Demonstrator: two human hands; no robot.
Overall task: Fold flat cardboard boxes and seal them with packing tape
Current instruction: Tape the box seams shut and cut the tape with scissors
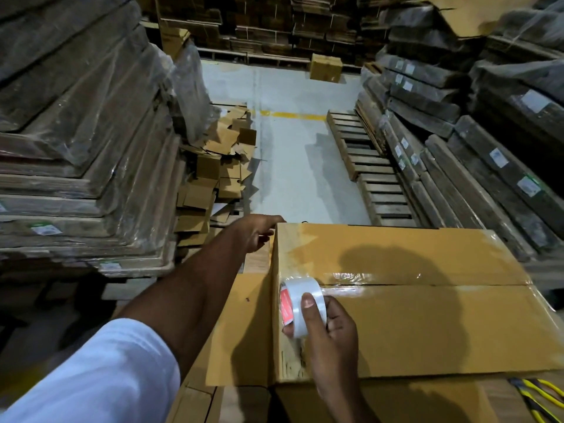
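Note:
A folded cardboard box (427, 328) lies in front of me with its top flaps closed. Clear tape (396, 277) runs along the centre seam, and more tape covers the far left corner. My right hand (328, 334) grips a roll of clear packing tape (300, 306) with a red core at the left end of the seam, thumb on top of the roll. My left hand (259, 232) rests on the box's far left corner, fingers loosely bent over the edge.
Flat cardboard sheets (241, 331) lie under the box. Wrapped stacks of flat board (76, 148) rise on the left and right. Loose folded cartons (219, 166) pile by the left stack. Wooden pallets (366, 166) line the grey floor. A yellow-handled tool (537, 395) lies at bottom right.

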